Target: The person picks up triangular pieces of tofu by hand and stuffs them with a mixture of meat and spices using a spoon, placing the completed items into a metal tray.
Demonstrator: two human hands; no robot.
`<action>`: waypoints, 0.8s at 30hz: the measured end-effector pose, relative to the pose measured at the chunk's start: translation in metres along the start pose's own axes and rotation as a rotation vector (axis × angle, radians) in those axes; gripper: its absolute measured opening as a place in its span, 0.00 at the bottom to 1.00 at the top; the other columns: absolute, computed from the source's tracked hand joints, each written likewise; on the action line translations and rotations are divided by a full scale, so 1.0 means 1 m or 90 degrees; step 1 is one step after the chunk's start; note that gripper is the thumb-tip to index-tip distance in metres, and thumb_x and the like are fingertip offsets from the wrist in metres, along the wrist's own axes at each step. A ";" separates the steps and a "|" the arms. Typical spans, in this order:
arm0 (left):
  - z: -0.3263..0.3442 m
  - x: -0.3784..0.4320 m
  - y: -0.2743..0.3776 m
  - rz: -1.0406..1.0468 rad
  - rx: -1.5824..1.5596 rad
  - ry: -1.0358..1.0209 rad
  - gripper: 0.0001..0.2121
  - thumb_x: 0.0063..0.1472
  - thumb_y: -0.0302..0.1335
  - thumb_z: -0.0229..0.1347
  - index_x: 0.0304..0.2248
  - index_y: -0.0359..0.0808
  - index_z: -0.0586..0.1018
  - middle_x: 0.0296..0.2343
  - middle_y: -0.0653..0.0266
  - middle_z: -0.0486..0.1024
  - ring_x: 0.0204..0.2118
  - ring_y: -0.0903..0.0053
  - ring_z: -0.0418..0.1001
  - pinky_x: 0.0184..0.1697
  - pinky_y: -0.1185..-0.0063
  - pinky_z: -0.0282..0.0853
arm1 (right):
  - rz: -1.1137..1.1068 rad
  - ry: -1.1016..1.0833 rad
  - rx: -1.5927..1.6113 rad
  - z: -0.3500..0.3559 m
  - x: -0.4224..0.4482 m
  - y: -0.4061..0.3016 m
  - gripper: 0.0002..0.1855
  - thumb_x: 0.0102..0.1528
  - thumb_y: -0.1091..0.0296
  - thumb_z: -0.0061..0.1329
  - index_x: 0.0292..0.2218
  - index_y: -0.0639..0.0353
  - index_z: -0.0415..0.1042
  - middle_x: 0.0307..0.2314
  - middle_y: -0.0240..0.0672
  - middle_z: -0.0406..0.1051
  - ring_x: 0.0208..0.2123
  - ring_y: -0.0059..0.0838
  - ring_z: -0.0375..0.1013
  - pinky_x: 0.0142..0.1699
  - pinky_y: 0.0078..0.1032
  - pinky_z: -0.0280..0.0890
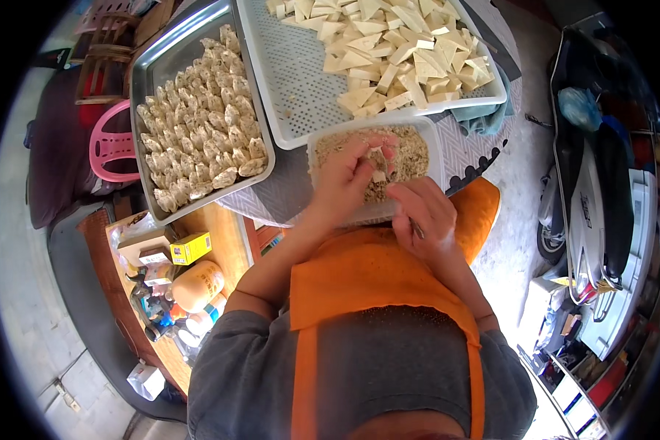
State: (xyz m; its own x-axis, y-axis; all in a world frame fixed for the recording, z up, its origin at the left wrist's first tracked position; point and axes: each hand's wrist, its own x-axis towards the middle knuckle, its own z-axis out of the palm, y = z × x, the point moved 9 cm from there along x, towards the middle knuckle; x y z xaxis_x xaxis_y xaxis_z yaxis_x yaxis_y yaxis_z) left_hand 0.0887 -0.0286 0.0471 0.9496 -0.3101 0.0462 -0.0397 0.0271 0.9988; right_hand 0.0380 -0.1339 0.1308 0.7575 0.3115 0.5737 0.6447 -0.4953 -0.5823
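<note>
Before me a white plastic tub holds a crumbly, light-brown minced filling. Over it, my left hand holds a small pale piece with some filling on it, perhaps a cut tofu piece. My right hand is at the tub's near edge, closed around a thin metal utensil, mostly hidden by the fingers. Behind the tub, a white perforated tray bears a heap of pale tofu triangles. To the left, rows of filled pieces stand close together in a metal tray.
The trays and tub rest on a round table with a patterned grey cloth. A green-blue cloth lies by the perforated tray. A pink plastic chair and a wooden table with boxes and bottles are at left; a scooter stands at right.
</note>
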 end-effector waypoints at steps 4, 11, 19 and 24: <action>-0.003 -0.002 -0.003 -0.032 -0.005 -0.004 0.15 0.60 0.18 0.40 0.45 0.33 0.69 0.37 0.69 0.73 0.35 0.87 0.68 0.35 0.89 0.62 | 0.076 0.035 0.120 -0.003 -0.009 0.026 0.07 0.48 0.82 0.41 0.31 0.68 0.69 0.22 0.40 0.70 0.22 0.34 0.68 0.28 0.26 0.65; -0.026 0.000 -0.010 -0.070 -0.224 0.089 0.12 0.58 0.17 0.40 0.41 0.31 0.70 0.39 0.61 0.71 0.43 0.75 0.70 0.46 0.75 0.69 | 0.345 0.041 0.003 0.000 -0.009 0.089 0.08 0.54 0.72 0.43 0.28 0.66 0.71 0.22 0.44 0.71 0.23 0.38 0.73 0.29 0.27 0.66; -0.035 -0.003 -0.008 -0.133 -0.297 0.131 0.13 0.56 0.16 0.40 0.40 0.29 0.70 0.40 0.58 0.70 0.44 0.74 0.69 0.47 0.74 0.69 | 0.530 0.036 0.364 0.010 -0.031 0.107 0.12 0.59 0.69 0.37 0.34 0.69 0.69 0.22 0.38 0.72 0.23 0.23 0.72 0.30 0.20 0.67; -0.009 -0.005 -0.024 -0.199 -0.184 0.037 0.16 0.55 0.18 0.39 0.43 0.33 0.70 0.41 0.65 0.70 0.40 0.81 0.69 0.41 0.85 0.67 | 0.509 0.139 0.520 -0.017 -0.033 0.091 0.11 0.58 0.73 0.35 0.34 0.68 0.70 0.22 0.37 0.72 0.23 0.21 0.70 0.31 0.17 0.65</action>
State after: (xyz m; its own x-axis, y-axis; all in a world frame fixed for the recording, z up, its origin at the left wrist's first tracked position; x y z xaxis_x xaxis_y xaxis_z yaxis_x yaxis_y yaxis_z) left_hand 0.0879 -0.0194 0.0232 0.9185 -0.2919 -0.2668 0.3332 0.2076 0.9197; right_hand 0.0699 -0.2036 0.0683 0.9956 -0.0400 -0.0845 -0.0745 0.2073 -0.9754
